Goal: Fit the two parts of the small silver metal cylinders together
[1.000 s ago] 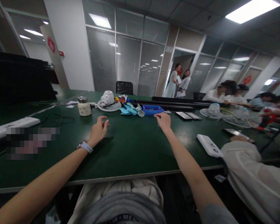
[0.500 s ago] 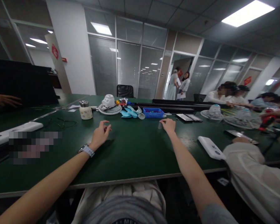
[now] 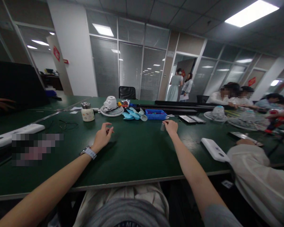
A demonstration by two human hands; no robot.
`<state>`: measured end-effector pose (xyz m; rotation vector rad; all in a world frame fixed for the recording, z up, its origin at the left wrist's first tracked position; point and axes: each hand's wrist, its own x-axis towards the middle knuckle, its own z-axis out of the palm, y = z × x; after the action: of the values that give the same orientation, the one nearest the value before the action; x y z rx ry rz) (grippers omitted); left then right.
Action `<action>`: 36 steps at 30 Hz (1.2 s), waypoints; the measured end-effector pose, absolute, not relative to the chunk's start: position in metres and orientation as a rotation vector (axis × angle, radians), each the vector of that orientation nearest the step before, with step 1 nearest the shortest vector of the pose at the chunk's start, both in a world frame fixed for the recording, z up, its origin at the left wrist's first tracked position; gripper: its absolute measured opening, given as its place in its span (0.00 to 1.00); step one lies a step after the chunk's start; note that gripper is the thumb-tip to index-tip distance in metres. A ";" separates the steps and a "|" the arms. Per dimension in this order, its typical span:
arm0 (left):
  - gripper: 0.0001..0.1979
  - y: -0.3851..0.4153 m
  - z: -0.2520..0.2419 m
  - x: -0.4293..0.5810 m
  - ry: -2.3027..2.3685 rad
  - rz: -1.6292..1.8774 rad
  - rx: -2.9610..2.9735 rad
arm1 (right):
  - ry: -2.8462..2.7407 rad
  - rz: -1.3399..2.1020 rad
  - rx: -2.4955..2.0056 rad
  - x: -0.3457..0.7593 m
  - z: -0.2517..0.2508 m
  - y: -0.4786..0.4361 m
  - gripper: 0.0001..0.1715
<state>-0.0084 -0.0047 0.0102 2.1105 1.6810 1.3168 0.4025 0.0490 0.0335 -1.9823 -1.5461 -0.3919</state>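
Note:
My right hand (image 3: 171, 126) is at the middle right of the green table, its fingertips closed on a small grey cylinder (image 3: 162, 126) that appears to stand on the tabletop. My left hand (image 3: 103, 136), with a watch (image 3: 88, 152) on its wrist, hovers over or rests on the table to the left. Its fingers are loosely bent and apart, with nothing between them. Beyond my hands lie light-blue fan blades (image 3: 134, 114), a blue tray (image 3: 155, 114) of small parts and a white fan housing with its grille (image 3: 111, 106).
A cream jar (image 3: 87, 113) stands back left. White oblong devices lie at the far left and by a neighbour's arm (image 3: 253, 164) on the right, one a white case (image 3: 214, 149). Long black bars (image 3: 175, 107) run along the back. Co-workers sit at the right with fan parts.
My hands and the cylinder have barely moved. At the far left, the large dark panel and another person's hand have shifted left. A person in the doorway has turned slightly.

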 end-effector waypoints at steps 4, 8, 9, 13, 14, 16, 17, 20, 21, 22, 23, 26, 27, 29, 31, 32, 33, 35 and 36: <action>0.21 -0.003 0.009 -0.009 1.670 1.318 2.119 | -1.533 -0.369 -2.007 0.401 0.032 0.051 0.16; 0.20 -0.003 0.009 -0.010 1.657 1.307 2.115 | -1.534 -0.367 -2.043 0.398 0.033 0.051 0.17; 0.20 -0.004 0.009 -0.010 1.651 1.304 2.117 | -1.542 -0.365 -2.039 0.398 0.034 0.051 0.17; 0.20 -0.005 0.010 -0.009 1.633 1.301 2.123 | -1.551 -0.403 -1.955 0.411 0.031 0.046 0.18; 0.20 -0.005 0.011 -0.009 1.631 1.304 2.122 | -1.543 -0.386 -1.942 0.417 0.030 0.044 0.20; 0.20 -0.006 0.011 -0.008 1.632 1.309 2.117 | -1.552 -0.274 -1.947 0.430 0.026 0.041 0.24; 0.20 -0.006 0.011 -0.007 1.632 1.309 2.118 | -1.571 -0.199 -1.951 0.436 0.024 0.039 0.26; 0.19 -0.006 0.011 -0.007 1.619 1.300 2.132 | -1.613 -0.066 -1.943 0.448 0.017 0.037 0.27; 0.19 -0.007 0.011 -0.006 1.607 1.295 2.138 | -1.604 -0.064 -1.943 0.449 0.016 0.037 0.28; 0.19 -0.007 0.011 -0.006 1.594 1.292 2.143 | -1.589 -0.071 -1.950 0.450 0.015 0.037 0.28; 0.19 -0.008 0.011 -0.005 1.583 1.289 2.145 | -1.568 -0.081 -1.965 0.449 0.015 0.037 0.27; 0.18 -0.010 0.013 -0.004 1.567 1.278 2.149 | -1.477 -0.153 -2.009 0.447 0.020 0.033 0.28; 0.18 -0.011 0.013 -0.003 1.566 1.275 2.150 | -1.430 -0.198 -2.008 0.445 0.024 0.031 0.29; 0.18 -0.012 0.014 -0.003 1.559 1.272 2.153 | -1.336 -0.298 -1.952 0.438 0.034 0.026 0.29; 0.18 -0.012 0.013 -0.002 1.542 1.272 2.161 | -1.309 -0.344 -1.819 0.420 0.043 0.020 0.30; 0.18 -0.012 0.013 -0.002 1.529 1.275 2.166 | -1.339 -0.323 -1.734 0.406 0.046 0.018 0.30; 0.18 -0.012 0.012 -0.001 1.516 1.281 2.170 | -1.398 -0.260 -1.639 0.390 0.047 0.016 0.32; 0.18 -0.012 0.011 0.000 1.488 1.301 2.170 | -1.559 -0.026 -1.445 0.349 0.043 0.012 0.35; 0.17 -0.012 0.010 0.001 1.470 1.312 2.166 | -1.641 0.123 -1.347 0.328 0.038 0.010 0.38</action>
<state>0.0015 -0.0121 0.0104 2.1664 1.4703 1.3116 0.3276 0.0102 0.0379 -1.3475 -1.6411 0.1226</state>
